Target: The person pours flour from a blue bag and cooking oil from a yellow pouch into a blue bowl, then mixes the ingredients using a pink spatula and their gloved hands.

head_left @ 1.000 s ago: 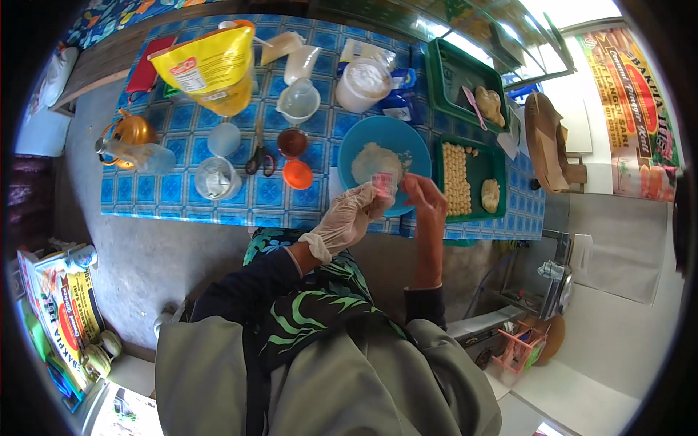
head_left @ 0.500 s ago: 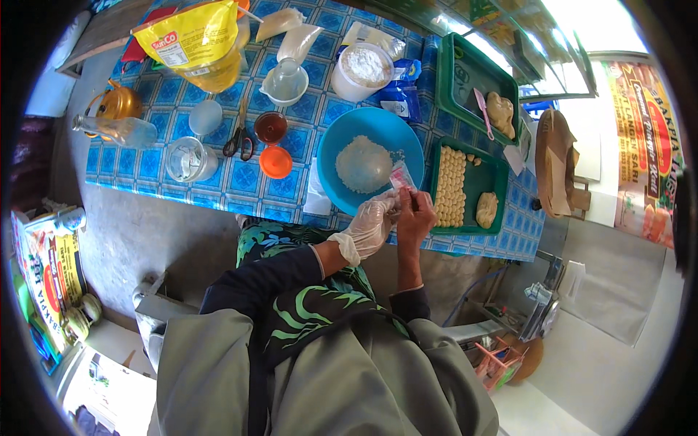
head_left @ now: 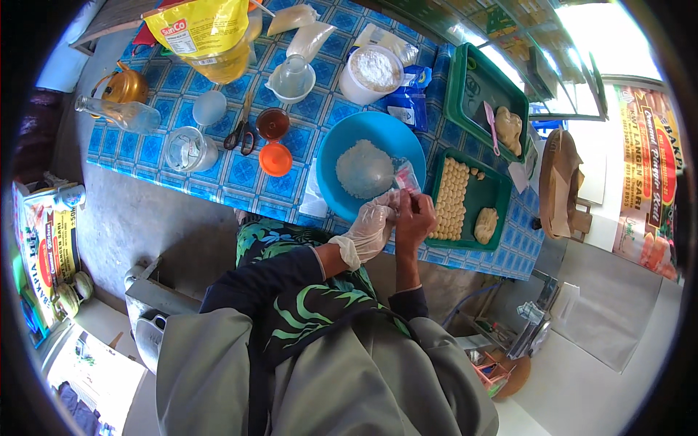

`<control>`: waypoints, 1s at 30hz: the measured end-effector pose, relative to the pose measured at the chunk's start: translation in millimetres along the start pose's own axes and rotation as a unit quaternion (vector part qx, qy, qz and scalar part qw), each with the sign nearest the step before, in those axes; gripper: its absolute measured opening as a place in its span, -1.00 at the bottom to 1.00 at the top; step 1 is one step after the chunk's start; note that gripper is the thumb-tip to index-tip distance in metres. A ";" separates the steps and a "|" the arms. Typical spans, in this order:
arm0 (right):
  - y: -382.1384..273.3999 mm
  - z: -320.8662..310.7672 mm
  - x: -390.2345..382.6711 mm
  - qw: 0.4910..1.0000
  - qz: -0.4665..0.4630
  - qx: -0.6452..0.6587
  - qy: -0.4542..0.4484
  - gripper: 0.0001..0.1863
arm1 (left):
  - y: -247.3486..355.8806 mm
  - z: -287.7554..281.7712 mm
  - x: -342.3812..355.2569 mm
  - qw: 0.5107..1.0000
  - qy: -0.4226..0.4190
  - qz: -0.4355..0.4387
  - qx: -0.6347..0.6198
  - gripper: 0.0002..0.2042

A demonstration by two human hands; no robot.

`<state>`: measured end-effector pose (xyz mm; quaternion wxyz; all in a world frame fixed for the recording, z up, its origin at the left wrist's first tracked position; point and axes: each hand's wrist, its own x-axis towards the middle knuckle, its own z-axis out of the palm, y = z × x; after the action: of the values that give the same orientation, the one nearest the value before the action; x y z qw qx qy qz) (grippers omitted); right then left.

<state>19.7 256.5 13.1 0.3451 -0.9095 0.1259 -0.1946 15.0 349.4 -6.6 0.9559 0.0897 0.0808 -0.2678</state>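
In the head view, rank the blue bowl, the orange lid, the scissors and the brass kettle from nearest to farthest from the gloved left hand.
1. Blue bowl, just above the left hand.
2. Orange lid, up-left.
3. Scissors, farther left.
4. Brass kettle, far left corner.

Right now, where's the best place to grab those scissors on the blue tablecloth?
Take the scissors by the black loop handles at the near end, coming from the person's side of the table. The blades point away toward the measuring cup, so the handles are nearest.

head cam | worn on head | faces steeply down | table (head_left: 167, 156) near | single view
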 end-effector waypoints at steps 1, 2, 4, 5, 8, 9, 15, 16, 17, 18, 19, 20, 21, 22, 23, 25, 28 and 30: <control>0.6 2.3 1.1 1.000 -0.001 0.002 -0.001 -0.86 | -4.2 -6.1 3.5 1.000 -0.003 0.011 -0.010 -0.49; 2.4 2.8 2.0 1.000 -0.003 0.013 -0.004 -0.86 | -4.2 -2.4 4.7 1.000 -0.007 0.018 -0.022 -0.50; 3.8 -0.1 0.1 1.000 -0.003 0.022 -0.005 -0.86 | -2.8 3.1 -1.0 1.000 0.011 0.004 -0.019 -0.56; -2.1 -1.4 -2.3 1.000 -0.002 0.018 0.010 -0.86 | 0.9 5.7 -3.8 0.999 0.031 0.000 -0.014 -0.63; -3.7 0.5 0.2 1.000 -0.020 0.014 0.001 -0.86 | -5.7 -0.9 2.9 0.998 0.030 0.025 -0.045 -0.65; -4.1 0.4 1.9 0.999 -0.038 0.012 -0.023 -0.86 | -7.6 -5.1 1.9 0.998 0.030 0.026 -0.046 -0.65; -7.3 4.0 2.4 0.999 -0.038 0.007 -0.026 -0.86 | -3.1 -6.8 0.1 0.999 0.022 0.024 -0.030 -0.59; -6.7 3.0 3.9 0.999 -0.041 0.007 -0.025 -0.86 | -2.3 -6.6 -2.0 0.999 0.027 0.023 -0.019 -0.59; -11.5 1.8 2.4 0.999 -0.041 0.001 -0.022 -0.86 | -0.5 -6.8 -6.3 0.999 0.036 0.020 -0.007 -0.58; -14.2 1.6 0.3 0.999 -0.042 -0.005 -0.020 -0.86 | 1.0 -6.5 -7.5 0.999 0.039 0.021 -0.006 -0.58; -12.2 3.1 -3.1 0.999 -0.041 -0.003 -0.022 -0.86 | 2.5 -5.9 -7.6 0.999 0.030 0.037 -0.007 -0.58; -11.4 4.7 -1.8 0.999 -0.041 0.010 -0.021 -0.85 | 4.7 -4.0 -5.1 0.998 0.016 0.056 -0.009 -0.57; -11.0 5.9 0.3 0.999 -0.041 0.023 -0.020 -0.85 | 4.1 -7.4 -3.9 0.998 0.014 0.061 -0.008 -0.57; -10.6 7.0 3.9 0.998 -0.046 0.026 -0.022 -0.85 | 2.9 -11.8 -3.1 0.997 -0.003 0.068 -0.029 -0.56; -11.8 6.6 4.7 0.998 -0.045 0.028 -0.022 -0.86 | 3.6 -11.1 -6.0 0.996 -0.019 0.069 -0.050 -0.55; -2.8 8.9 1.1 0.999 -0.015 0.040 -0.033 -0.89 | 1.5 -6.7 -9.8 0.997 0.018 0.078 0.015 -0.56; -6.3 12.8 0.4 0.928 0.213 0.304 -0.033 -0.91 | 14.4 4.2 -8.8 0.987 0.062 0.100 0.107 -0.58; 3.1 14.6 -1.8 0.889 0.226 0.395 -0.056 -0.94 | 21.5 7.3 -10.8 0.982 0.074 0.106 0.135 -0.62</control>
<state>24.2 263.3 0.4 0.7170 -0.6544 0.2211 -0.0939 18.0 371.3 5.5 0.9494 0.2454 0.1045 -0.1658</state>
